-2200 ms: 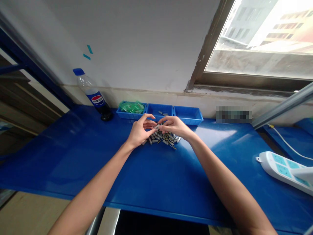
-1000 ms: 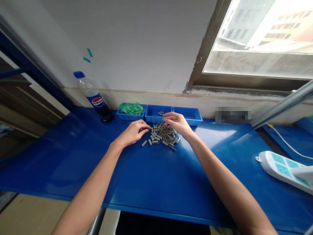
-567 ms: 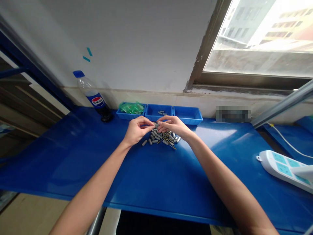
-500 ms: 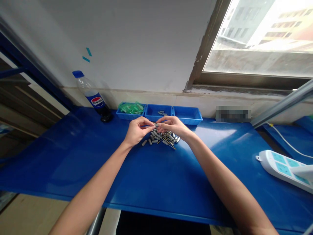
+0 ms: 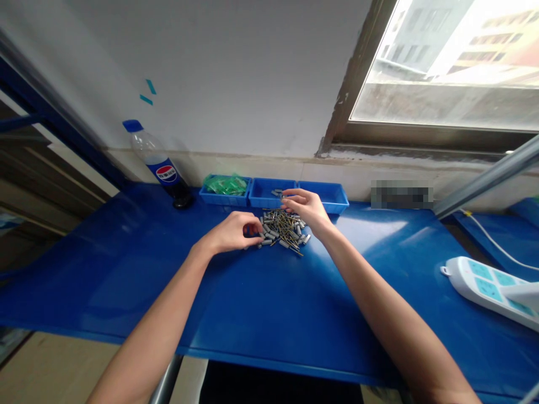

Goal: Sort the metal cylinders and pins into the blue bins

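A pile of small grey cylinders and thin brass-coloured pins [image 5: 283,231] lies on the blue table [image 5: 273,303]. My left hand [image 5: 233,233] rests at the pile's left edge, its fingers curled and pinched on one grey cylinder [image 5: 257,240]. My right hand [image 5: 306,207] reaches past the pile to the middle blue tray [image 5: 261,202]. Its fingertips are pressed together over the few grey pieces in that tray. What they hold is too small to make out.
A tray of green parts [image 5: 219,198] stands left of the middle tray and another blue tray [image 5: 339,206] right of it. A cola bottle [image 5: 162,168] stands at the wall. A white power strip [image 5: 488,285] lies at the right, under a window.
My hands were together above the pile, joining small parts. They have separated: the right hand went back to the middle tray and the left dropped to the pile's left edge.
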{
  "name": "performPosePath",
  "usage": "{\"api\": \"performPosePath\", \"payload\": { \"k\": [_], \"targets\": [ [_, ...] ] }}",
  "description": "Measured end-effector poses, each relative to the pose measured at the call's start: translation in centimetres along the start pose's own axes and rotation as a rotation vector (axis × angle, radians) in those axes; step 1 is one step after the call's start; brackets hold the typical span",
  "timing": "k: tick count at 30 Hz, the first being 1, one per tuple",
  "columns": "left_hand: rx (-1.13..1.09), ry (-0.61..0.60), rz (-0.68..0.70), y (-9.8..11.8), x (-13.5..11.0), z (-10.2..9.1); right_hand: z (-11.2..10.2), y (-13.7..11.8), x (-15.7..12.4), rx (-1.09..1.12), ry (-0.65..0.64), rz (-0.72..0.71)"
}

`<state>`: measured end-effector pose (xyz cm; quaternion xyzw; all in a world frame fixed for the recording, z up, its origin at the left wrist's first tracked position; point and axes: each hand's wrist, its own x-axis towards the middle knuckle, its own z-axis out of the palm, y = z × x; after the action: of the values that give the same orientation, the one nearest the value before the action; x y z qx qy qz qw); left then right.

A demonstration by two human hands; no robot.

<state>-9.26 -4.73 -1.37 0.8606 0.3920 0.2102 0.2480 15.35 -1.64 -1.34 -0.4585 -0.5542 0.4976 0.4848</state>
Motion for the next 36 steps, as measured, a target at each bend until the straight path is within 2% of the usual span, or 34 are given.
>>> {"api": "performPosePath", "payload": {
  "k": [4, 15, 20, 26, 31, 36],
  "targets": [
    [-0.062, -0.071, -0.051, -0.1, 0.0, -0.1, -0.1, -0.3, 0.0, 0.013, -0.006, 0.009],
    [-0.074, -0.070, -0.131, -0.6, -0.2, -0.7, 0.1, -0.5, -0.3, -0.020, -0.048, 0.062],
    [-0.013, -0.057, -0.109, -0.3, -0.1, -0.4, 0.2, -0.5, -0.3, -0.036, -0.064, 0.066],
    [0.053, -0.067, -0.080, 0.6, -0.6, -1.1, 0.3, -0.7, -0.4, -0.035, -0.058, 0.082],
    [-0.024, -0.140, -0.165, 0.5, -0.6, -1.4, 0.3, -0.6, -0.4, -0.039, -0.060, 0.094],
    [-0.089, -0.109, -0.237, -0.1, -0.7, -1.4, 0.4, -0.5, -0.4, -0.033, -0.067, 0.094]
  ]
}}
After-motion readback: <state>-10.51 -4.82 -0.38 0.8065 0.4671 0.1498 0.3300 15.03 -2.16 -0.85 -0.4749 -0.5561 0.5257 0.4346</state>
